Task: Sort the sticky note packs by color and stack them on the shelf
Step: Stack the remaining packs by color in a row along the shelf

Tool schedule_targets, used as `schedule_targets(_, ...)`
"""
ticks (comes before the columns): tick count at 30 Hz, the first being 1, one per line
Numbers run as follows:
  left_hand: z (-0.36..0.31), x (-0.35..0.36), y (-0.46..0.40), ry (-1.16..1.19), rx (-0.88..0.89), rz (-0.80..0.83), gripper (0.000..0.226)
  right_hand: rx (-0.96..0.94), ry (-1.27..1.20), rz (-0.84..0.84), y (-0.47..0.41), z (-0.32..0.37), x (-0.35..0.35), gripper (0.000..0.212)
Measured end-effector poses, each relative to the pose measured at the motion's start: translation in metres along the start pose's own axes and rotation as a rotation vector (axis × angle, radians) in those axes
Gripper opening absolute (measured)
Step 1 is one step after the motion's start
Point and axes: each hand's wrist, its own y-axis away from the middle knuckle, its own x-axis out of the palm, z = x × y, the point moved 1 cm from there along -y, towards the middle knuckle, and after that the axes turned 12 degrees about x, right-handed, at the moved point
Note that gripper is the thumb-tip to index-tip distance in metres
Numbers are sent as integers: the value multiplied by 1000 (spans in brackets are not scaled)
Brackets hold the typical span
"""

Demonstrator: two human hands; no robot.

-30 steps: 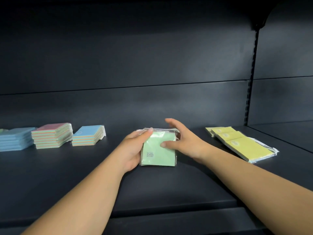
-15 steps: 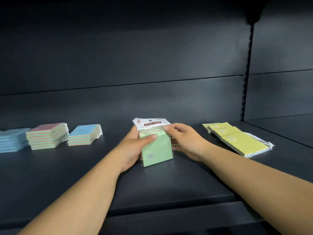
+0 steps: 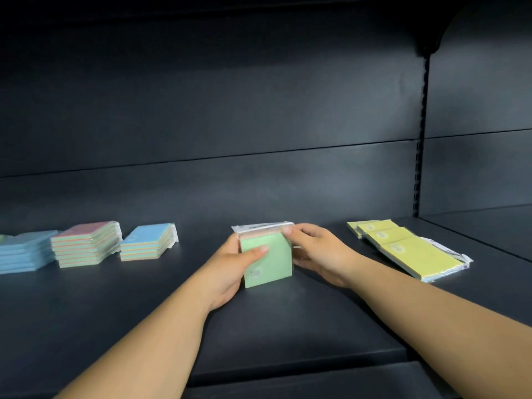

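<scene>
Green sticky note pack sits mid-shelf, stood up on its lower edge and tilted, green face toward the camera, white header card on top. Both hands grip it. Left hand wraps the pack's left side, thumb pressed flat across the green face, fingers hidden behind. Right hand pinches the top right corner at the header, thumb and forefinger curled on it, remaining fingers curled lower, beside the right edge; whether those touch the pack is unclear. Both forearms come in from the bottom corners over the shelf front lip.

Further back, right side: row of yellow packs lying flat, overlapping like shingles, running diagonally from rear left to front right, clear wrapper edges sticking out at the near right end. Well apart from the green pack.

Left side, three stacks in a row, near the back of the shelf. Closest to centre: short multicolour stack with blue top. Just beside it on the left: taller multicolour stack with pink top. Far left, cut off by the frame edge: all-blue stack, touching or almost touching the pink-top one.

Behind everything: dark back panel, slotted upright at right.
</scene>
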Motion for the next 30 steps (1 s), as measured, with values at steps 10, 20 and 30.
schedule_targets(10, -3, -18, -11, 71, -87, -215, 15, 269, 597, -577, -19, 20, -38, 47)
schedule_targets(20, 0, -25, -19, 88, -124, -339, 15, 296, 696, -448, -39, 12, -34, 45)
schedule_targets(30, -3, -24, -18, 211, -236, -379, 27, 107, -528, -147, -27, 28, -3, 6)
